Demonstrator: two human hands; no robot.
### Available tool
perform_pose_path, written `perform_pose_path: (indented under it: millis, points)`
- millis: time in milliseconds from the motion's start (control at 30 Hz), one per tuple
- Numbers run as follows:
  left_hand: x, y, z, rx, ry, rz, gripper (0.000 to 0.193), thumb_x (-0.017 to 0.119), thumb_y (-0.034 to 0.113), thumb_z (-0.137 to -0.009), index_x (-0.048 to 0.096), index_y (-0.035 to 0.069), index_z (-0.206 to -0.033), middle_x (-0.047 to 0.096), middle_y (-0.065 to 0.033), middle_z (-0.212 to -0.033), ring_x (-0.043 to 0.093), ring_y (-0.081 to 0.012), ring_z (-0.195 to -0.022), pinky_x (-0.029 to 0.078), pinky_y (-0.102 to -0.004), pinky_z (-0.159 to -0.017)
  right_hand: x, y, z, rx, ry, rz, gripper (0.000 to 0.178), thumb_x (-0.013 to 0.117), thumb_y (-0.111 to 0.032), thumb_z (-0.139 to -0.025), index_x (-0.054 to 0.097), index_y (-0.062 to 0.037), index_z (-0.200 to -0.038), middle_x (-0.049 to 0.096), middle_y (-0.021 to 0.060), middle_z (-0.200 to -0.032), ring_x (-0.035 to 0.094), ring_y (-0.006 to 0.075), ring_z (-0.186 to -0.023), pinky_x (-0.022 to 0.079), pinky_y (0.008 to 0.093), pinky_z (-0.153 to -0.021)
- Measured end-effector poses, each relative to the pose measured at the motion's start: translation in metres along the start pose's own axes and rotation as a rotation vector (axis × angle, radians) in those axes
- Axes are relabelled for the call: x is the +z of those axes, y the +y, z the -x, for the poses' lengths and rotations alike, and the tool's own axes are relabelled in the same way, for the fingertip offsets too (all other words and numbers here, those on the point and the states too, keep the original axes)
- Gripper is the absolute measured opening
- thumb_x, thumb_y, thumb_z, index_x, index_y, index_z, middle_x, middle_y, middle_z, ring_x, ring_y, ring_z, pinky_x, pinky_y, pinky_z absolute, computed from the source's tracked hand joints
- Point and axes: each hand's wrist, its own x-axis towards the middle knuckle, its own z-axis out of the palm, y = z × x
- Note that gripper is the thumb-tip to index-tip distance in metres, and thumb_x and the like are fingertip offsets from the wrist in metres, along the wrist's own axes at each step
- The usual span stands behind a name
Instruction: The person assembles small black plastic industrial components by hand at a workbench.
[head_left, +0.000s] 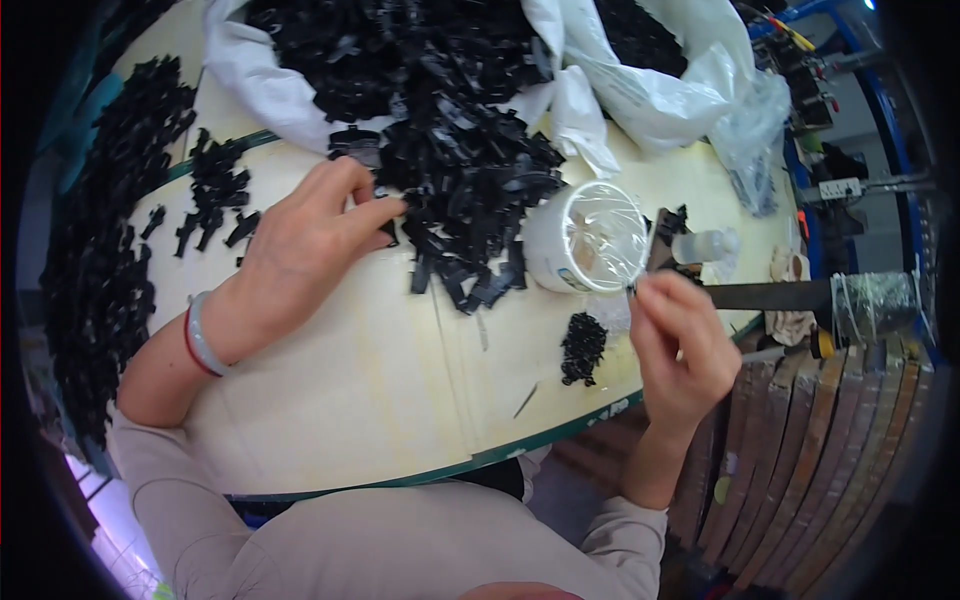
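At the thumb of the left hand (300, 240) I see a black piece (391, 234), too covered to read its direction or long axis; I can't tell either hand's grip. A black heap (470, 170) crowds the left hand's right; a white tub (546, 245) stands just left of the right hand (690, 340)

Bright, diffuse light; fisheye-bent edges, blackened corners.

Before you, glossy black parts (465, 190) lie in a jumbled pile, overlapping at all angles, the left edge by your left hand (310, 240). A tiny dark piece (631, 291), too small to make out, is pinched in your right hand (685, 335).
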Motion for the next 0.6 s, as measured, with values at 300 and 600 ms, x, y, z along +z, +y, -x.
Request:
perform_pose_path:
  millis: [300,600]
  points:
    - [0.005,0.000,0.000,-0.065,-0.058,0.059,0.030,0.077,0.004,-0.062,0.062,0.003,-0.088,0.049,-0.0073,-0.087,0.054,-0.0223,-0.080,0.047,-0.0323,-0.065,0.011,0.025,-0.039,-0.170,-0.236,0.089,0.015,0.071,0.000,-0.074,0.064,-0.0032,-0.086,0.066,0.0064,-0.090,0.065,0.0230,-0.069,0.052,0.0296,-0.059]
    - [-0.012,0.014,0.002,0.044,-0.079,0.337,0.018,0.074,-0.001,-0.071,0.062,0.001,-0.084,0.062,-0.0095,-0.083,0.063,-0.0232,-0.072,0.050,-0.0291,-0.060,0.001,0.015,-0.031,0.015,-0.183,-0.129,0.016,0.071,0.010,-0.072,0.068,0.0027,-0.085,0.069,0.0110,-0.086,0.062,0.0122,-0.064,0.048,0.0216,-0.053]
